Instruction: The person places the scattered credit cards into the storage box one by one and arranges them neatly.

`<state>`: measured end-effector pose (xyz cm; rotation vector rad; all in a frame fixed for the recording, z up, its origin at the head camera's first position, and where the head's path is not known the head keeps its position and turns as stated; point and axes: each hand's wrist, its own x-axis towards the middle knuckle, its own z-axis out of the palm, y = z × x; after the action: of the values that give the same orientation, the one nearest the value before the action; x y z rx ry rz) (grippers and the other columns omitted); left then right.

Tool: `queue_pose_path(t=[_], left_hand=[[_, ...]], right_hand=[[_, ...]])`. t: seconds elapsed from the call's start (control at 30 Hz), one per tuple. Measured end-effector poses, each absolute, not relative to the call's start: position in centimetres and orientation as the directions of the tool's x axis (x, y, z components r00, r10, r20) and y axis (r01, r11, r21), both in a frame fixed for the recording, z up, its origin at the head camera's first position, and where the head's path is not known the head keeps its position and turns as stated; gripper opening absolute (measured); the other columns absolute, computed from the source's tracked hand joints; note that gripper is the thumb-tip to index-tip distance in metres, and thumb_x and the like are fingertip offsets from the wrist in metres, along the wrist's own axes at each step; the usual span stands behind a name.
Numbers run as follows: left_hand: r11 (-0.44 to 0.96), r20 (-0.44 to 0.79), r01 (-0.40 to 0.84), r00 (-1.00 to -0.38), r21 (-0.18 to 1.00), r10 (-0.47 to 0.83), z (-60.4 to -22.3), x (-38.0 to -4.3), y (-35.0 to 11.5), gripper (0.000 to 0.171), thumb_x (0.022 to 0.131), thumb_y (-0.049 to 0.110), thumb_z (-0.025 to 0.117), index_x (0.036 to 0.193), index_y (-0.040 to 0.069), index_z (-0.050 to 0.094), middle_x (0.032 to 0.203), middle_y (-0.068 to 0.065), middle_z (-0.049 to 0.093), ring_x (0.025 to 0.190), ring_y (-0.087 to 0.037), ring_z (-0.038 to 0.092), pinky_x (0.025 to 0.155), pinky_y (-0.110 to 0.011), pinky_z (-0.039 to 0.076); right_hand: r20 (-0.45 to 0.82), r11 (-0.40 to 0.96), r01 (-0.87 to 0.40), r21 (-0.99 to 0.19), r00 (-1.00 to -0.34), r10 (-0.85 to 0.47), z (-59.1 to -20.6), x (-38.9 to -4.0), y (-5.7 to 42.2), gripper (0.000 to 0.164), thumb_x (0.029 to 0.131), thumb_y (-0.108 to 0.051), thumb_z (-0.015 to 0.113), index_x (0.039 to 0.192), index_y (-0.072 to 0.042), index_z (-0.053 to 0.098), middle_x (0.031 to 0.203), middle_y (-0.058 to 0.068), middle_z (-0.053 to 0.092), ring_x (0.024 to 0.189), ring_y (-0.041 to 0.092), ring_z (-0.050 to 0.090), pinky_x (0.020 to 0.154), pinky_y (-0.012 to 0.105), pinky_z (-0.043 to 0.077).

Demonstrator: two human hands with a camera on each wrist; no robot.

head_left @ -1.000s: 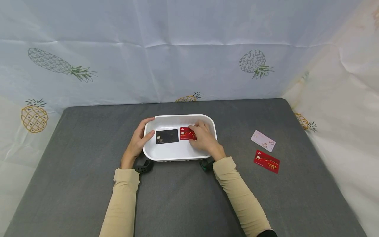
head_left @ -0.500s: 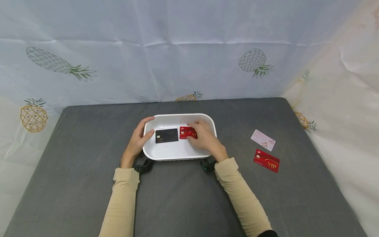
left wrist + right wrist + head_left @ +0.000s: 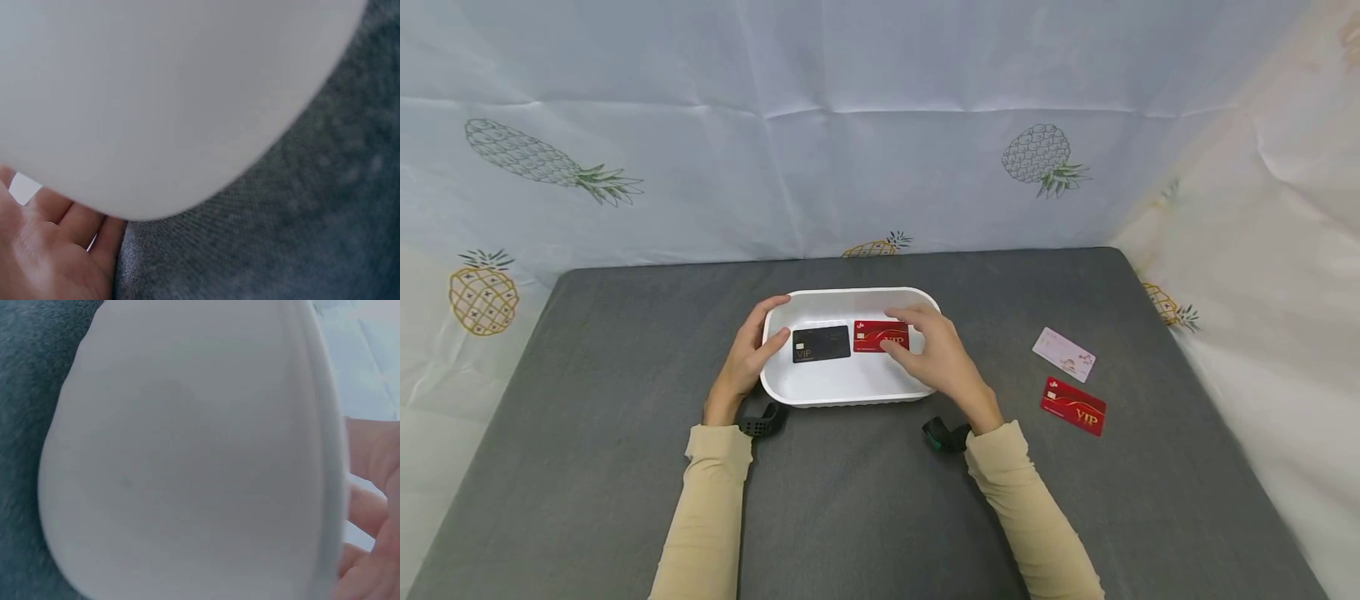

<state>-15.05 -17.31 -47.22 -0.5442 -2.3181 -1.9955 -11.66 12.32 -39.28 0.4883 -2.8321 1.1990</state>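
Red card [image 3: 871, 332] lies flat in the white tray [image 3: 842, 387], right of centre, long axis running left-right; black card [image 3: 822, 343] just beside its left end. Right grip [image 3: 943, 350] nearer, spread wide, thumb across card's right half; contact unclear. Left grip [image 3: 747, 357] holds tray's left end.

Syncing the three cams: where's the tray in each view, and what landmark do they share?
Head: tray at centre, its right end partly behind the right hand.
Left wrist: tray fills the upper left, the left hand at its lower edge.
Right wrist: tray fills the middle, left of the right hand.
Shared: grey cloth; around tray, right side, left edge respectively.
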Motion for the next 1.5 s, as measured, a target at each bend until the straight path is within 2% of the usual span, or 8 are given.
queue_pose_path(t=[0.33, 0.8, 0.9, 1.1, 1.2, 1.33, 1.43, 1.5], left_hand=[[0.119, 0.251, 0.285, -0.938, 0.951, 0.238, -47.3, -15.0, -17.3, 0.053, 0.099, 0.001, 0.052, 0.150, -0.003, 0.041, 0.148, -0.031, 0.045, 0.120, -0.015, 0.053, 0.094, -0.012, 0.045], [0.061, 0.291, 0.315, -0.923, 0.947, 0.251, -47.6, -15.0, -17.4, 0.053, 0.098, -0.004, 0.050, 0.149, -0.009, 0.038, 0.145, -0.033, 0.044, 0.120, -0.016, 0.054, 0.095, -0.013, 0.044], [0.062, 0.284, 0.308, -0.925, 0.949, 0.253, -47.6, -15.0, -17.4, 0.053, 0.098, -0.004, 0.050, 0.150, -0.009, 0.038, 0.145, -0.033, 0.044, 0.120, -0.016, 0.054, 0.095, -0.013, 0.044], [0.084, 0.279, 0.309, -0.926, 0.947, 0.253, -47.5, -15.0, -17.3, 0.053, 0.099, -0.001, 0.051, 0.150, -0.006, 0.039, 0.146, -0.031, 0.045, 0.120, -0.015, 0.054, 0.095, -0.013, 0.044], [0.085, 0.287, 0.317, -0.924, 0.945, 0.255, -47.5, -15.0, -17.3, 0.053, 0.099, -0.002, 0.050, 0.150, -0.006, 0.040, 0.146, -0.032, 0.044, 0.120, -0.016, 0.054, 0.095, -0.013, 0.044], [0.082, 0.294, 0.323, -0.922, 0.943, 0.253, -47.5, -15.1, -17.3, 0.052, 0.098, -0.002, 0.050, 0.149, -0.007, 0.040, 0.146, -0.033, 0.043, 0.121, -0.018, 0.053, 0.096, -0.013, 0.043], [0.085, 0.295, 0.324, -0.922, 0.942, 0.251, -47.5, -15.1, -17.3, 0.052, 0.098, -0.002, 0.050, 0.149, -0.007, 0.040, 0.147, -0.033, 0.043, 0.122, -0.020, 0.052, 0.098, -0.013, 0.042], [0.089, 0.295, 0.325, -0.922, 0.941, 0.252, -47.5, -15.2, -17.3, 0.052, 0.099, -0.002, 0.051, 0.149, -0.007, 0.040, 0.148, -0.033, 0.043, 0.123, -0.020, 0.051, 0.098, -0.013, 0.041]], right_hand=[[0.238, 0.556, -0.339, -0.758, -0.939, -0.248, -39.8, -10.4, 15.5, 0.045, 0.088, -0.010, 0.079, 0.131, -0.003, 0.068, 0.127, 0.019, 0.068, 0.117, 0.036, 0.063, 0.100, 0.056, 0.053], [0.210, 0.528, -0.274, -0.804, -0.961, -0.180, -40.4, -8.3, 20.0, 0.048, 0.086, -0.005, 0.081, 0.132, -0.002, 0.066, 0.127, 0.022, 0.065, 0.121, 0.041, 0.062, 0.105, 0.058, 0.049], [0.208, 0.525, -0.270, -0.807, -0.962, -0.175, -40.7, -7.8, 20.9, 0.050, 0.085, -0.003, 0.081, 0.132, -0.003, 0.066, 0.127, 0.020, 0.065, 0.121, 0.037, 0.062, 0.107, 0.052, 0.049], [0.229, 0.481, -0.287, -0.828, -0.957, -0.177, -41.4, -6.8, 22.7, 0.053, 0.083, 0.006, 0.079, 0.133, -0.002, 0.065, 0.127, 0.025, 0.063, 0.118, -0.005, 0.057, 0.106, 0.014, 0.044], [0.265, 0.440, -0.318, -0.840, -0.947, -0.179, -42.0, -6.3, 23.6, 0.054, 0.081, 0.012, 0.078, 0.132, 0.002, 0.064, 0.125, 0.010, 0.065, 0.117, -0.012, 0.055, 0.104, 0.008, 0.041], [0.279, 0.411, -0.323, -0.852, -0.946, -0.164, -42.9, -5.7, 25.1, 0.052, 0.079, 0.016, 0.077, 0.129, 0.008, 0.064, 0.122, -0.015, 0.061, 0.117, -0.003, 0.060, 0.104, 0.010, 0.044], [0.268, 0.395, -0.310, -0.865, -0.950, -0.159, -43.4, -5.3, 26.1, 0.052, 0.079, 0.017, 0.076, 0.128, 0.011, 0.062, 0.122, -0.017, 0.061, 0.117, 0.003, 0.061, 0.104, 0.012, 0.045], [0.268, 0.399, -0.308, -0.864, -0.951, -0.154, -43.5, -5.1, 26.7, 0.053, 0.078, 0.018, 0.076, 0.128, 0.012, 0.062, 0.123, -0.018, 0.061, 0.117, 0.002, 0.061, 0.103, 0.012, 0.046]])
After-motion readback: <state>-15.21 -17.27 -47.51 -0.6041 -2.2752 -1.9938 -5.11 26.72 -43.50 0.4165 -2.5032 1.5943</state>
